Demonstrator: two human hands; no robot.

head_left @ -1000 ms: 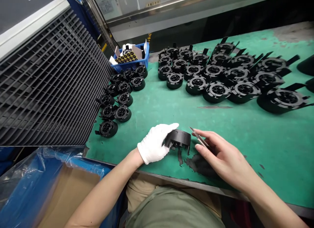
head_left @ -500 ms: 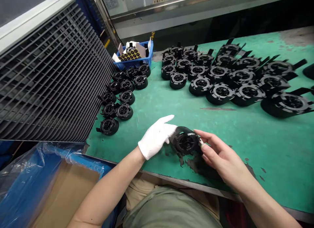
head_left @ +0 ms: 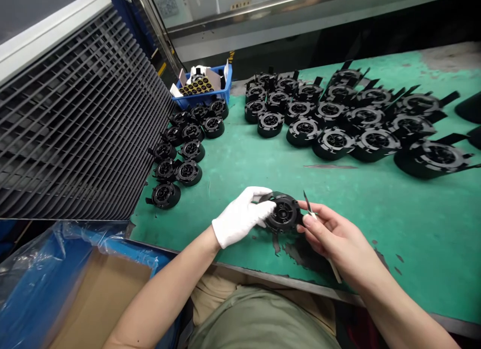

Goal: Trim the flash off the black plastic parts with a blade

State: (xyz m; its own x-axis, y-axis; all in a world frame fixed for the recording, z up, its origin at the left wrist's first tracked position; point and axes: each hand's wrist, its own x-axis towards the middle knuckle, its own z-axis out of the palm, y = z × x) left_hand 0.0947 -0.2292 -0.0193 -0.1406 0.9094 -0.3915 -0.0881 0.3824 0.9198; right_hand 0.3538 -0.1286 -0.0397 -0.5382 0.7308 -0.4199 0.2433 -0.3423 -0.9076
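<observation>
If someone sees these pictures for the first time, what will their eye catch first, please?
The eye goes first to the front centre, where the white-gloved left hand holds a round black plastic part and the bare right hand pinches slim tweezers. Behind them, similar black parts lie in rows across the green workbench. A large black slatted grille fills the left side.

No wording, brand or number can be read in this view. At the far left, a printed sheet behind the glass panel shows a dark square pattern, too small to resolve. Further right, a small yellow label on the metal frame carries dark characters, likewise illegible.
</observation>
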